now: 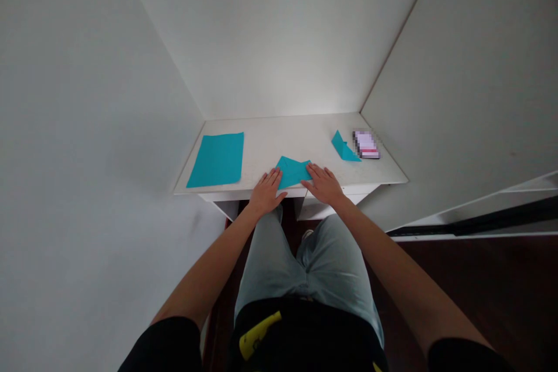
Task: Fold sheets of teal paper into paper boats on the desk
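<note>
A partly folded turquoise paper (293, 171) lies at the front edge of a small white table (283, 139). My left hand (267, 190) rests flat at its left side, fingers stretched out onto the paper's edge. My right hand (323, 183) lies flat on its right side, fingers spread. Neither hand grips anything; both press down on the sheet.
A flat turquoise sheet (217, 159) lies at the table's left. A small folded turquoise piece (343, 148) sits at the right, beside a small blurred rectangular object (366, 144). White walls close in on three sides. Dark floor and a white shelf edge (479, 221) are at the right.
</note>
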`<control>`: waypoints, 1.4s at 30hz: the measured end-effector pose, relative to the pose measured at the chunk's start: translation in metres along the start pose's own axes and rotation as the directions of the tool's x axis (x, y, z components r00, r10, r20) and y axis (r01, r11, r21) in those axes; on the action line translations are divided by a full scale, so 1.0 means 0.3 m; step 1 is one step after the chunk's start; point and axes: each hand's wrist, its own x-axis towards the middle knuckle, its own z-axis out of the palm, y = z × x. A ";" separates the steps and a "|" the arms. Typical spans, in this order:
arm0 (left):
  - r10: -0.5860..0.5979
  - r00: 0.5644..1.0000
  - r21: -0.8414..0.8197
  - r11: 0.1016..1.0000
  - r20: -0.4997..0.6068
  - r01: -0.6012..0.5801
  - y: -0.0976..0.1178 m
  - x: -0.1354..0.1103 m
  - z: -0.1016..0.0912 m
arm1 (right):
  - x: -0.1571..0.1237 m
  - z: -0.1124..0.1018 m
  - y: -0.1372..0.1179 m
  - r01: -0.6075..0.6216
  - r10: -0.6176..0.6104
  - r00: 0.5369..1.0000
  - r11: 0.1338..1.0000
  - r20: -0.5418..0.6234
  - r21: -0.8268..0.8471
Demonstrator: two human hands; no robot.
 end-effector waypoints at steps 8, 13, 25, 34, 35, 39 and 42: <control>-0.019 0.999 -0.046 0.999 -0.034 0.017 -0.024 -0.045 -0.008 | -0.043 0.003 0.006 0.081 -0.078 0.995 0.996 -0.065 0.039; -0.029 0.998 -0.213 0.977 -0.061 0.016 -0.060 -0.068 -0.024 | -0.077 -0.013 0.016 0.103 -0.095 0.985 0.994 -0.144 0.048; -0.316 0.940 -0.725 0.676 -0.124 0.131 -0.154 0.086 -0.216 | 0.104 -0.170 0.053 -0.005 0.184 0.971 0.656 -0.154 0.755; -0.293 0.956 -0.466 0.850 -0.032 0.245 -0.155 0.126 -0.124 | 0.135 -0.056 0.130 -0.122 0.201 0.977 0.802 -0.072 0.585; -0.269 0.962 -0.414 0.881 -0.045 0.227 -0.137 0.116 -0.123 | 0.126 -0.047 0.134 -0.105 0.187 0.978 0.817 -0.089 0.566; -0.124 0.984 -0.268 0.959 -0.124 0.087 -0.029 0.108 -0.149 | 0.106 -0.030 0.139 -0.025 0.106 0.984 0.878 -0.144 0.478; -0.065 0.985 -0.175 0.984 -0.162 0.036 0.068 0.132 -0.160 | 0.107 -0.024 0.137 -0.010 0.086 0.985 0.895 -0.151 0.446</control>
